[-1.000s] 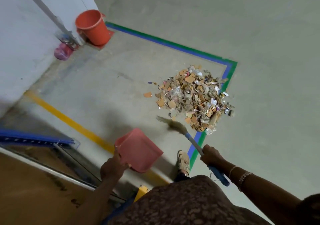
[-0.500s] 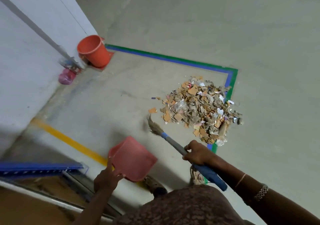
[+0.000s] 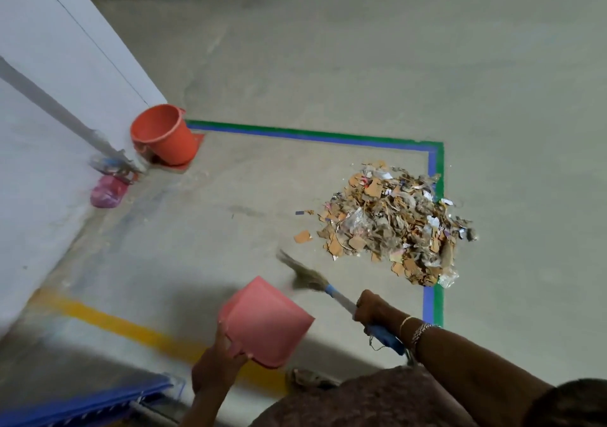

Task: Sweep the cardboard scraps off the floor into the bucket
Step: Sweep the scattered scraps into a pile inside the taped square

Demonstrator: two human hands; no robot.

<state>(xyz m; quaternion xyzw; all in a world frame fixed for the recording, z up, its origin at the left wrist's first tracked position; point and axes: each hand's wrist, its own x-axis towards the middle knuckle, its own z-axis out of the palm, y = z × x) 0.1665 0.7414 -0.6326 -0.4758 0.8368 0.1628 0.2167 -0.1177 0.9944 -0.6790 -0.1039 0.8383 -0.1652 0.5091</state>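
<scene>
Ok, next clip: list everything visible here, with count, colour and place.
orange plastic bucket: one, orange, upright at the foot of the white wall.
pile of cardboard scraps: one, mostly brown, on the floor inside the taped corner.
pink plastic dustpan: one, pink, above the floor, near centre.
straw broom with blue handle: one, tan bristles, near the pile's lower-left edge.
green and blue floor tape: one corner outline, beyond and right of the pile.
yellow floor stripe: one, yellow, lower left.
grey pole: one, grey, against the wall beside the bucket.
small pink object: one, pink, by the wall; unidentifiable.
blue rail: one, blue, bottom left.
left hand: one, grips the dustpan.
right hand: one, grips the broom handle.
</scene>
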